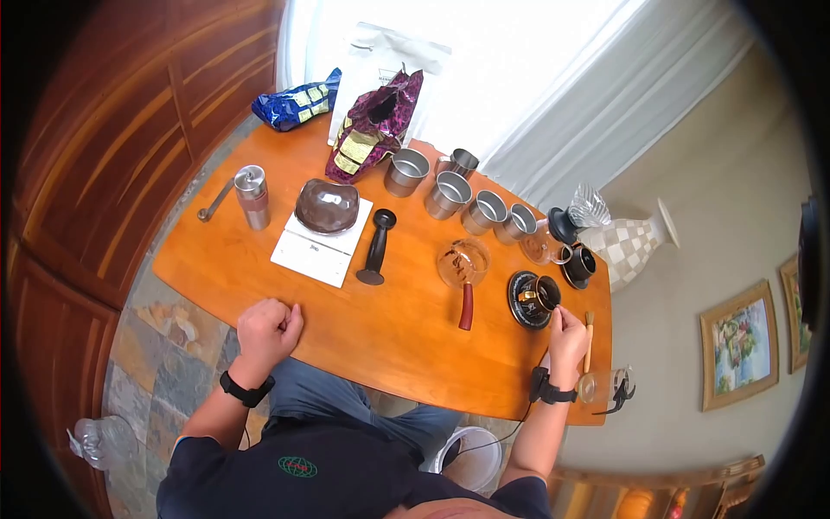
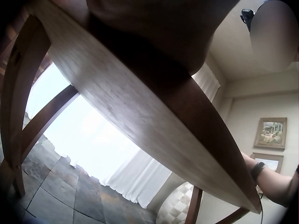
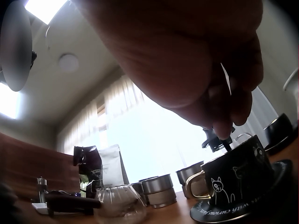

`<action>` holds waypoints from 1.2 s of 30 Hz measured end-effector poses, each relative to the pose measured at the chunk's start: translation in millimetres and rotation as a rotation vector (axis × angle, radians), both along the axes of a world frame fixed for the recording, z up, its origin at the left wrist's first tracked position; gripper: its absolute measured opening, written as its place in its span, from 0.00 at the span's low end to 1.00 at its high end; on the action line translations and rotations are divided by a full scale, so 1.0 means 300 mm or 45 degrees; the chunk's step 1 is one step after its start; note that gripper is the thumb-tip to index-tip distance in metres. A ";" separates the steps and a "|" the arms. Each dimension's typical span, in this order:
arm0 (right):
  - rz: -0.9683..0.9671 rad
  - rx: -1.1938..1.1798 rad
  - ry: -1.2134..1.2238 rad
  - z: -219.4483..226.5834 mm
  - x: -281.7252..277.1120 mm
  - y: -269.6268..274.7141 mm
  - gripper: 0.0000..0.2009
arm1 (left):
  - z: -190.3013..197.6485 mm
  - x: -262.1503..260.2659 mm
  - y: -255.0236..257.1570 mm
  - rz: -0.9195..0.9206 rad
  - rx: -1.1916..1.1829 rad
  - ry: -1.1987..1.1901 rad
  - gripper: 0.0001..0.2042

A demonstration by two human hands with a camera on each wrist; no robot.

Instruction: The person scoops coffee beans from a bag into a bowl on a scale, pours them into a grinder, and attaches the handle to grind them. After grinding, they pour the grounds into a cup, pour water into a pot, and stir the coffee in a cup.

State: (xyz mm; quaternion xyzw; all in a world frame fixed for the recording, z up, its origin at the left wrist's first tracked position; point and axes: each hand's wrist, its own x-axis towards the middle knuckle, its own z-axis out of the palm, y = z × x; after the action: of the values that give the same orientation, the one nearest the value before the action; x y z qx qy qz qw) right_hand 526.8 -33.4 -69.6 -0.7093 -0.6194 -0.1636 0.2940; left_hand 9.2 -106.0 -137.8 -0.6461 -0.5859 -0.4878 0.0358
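At the right of the table, my right hand (image 1: 567, 344) pinches a thin dark handle that goes down into a black cup (image 1: 539, 295). The cup stands on a black saucer (image 1: 525, 317). The right wrist view shows my right hand (image 3: 187, 70) above the cup (image 3: 238, 173), with fingertips on the handle (image 3: 227, 146); cat drawings and a gold cup handle show on its side. What is inside is hidden there. My left hand (image 1: 270, 331) rests on the table's front edge, fingers curled, holding nothing.
A glass pot (image 1: 463, 263) with a red handle lies left of the saucer. Several metal cups (image 1: 448, 195) line the back. Further left are a black tamper (image 1: 377, 248), a brown bowl (image 1: 328, 206) on a white scale (image 1: 317, 251), and a grinder (image 1: 253, 199). A brush (image 1: 589, 341) lies right of my right hand.
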 end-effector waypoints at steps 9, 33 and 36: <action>-0.027 -0.012 0.000 0.005 -0.007 -0.005 0.12 | -0.005 -0.002 -0.002 0.002 0.001 0.008 0.19; -0.140 -0.093 -0.044 0.043 -0.044 0.002 0.11 | -0.004 -0.006 -0.008 -0.021 0.011 0.046 0.19; -0.093 -0.109 0.035 0.057 -0.076 -0.010 0.11 | -0.009 -0.006 -0.007 -0.024 0.014 0.034 0.19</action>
State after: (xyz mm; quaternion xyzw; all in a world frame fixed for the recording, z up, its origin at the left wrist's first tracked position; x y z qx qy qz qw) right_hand 504.0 -36.3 -52.6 -0.7456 -0.5954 -0.1378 0.2656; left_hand 7.3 -108.1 -140.5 -0.6579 -0.5766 -0.4826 0.0425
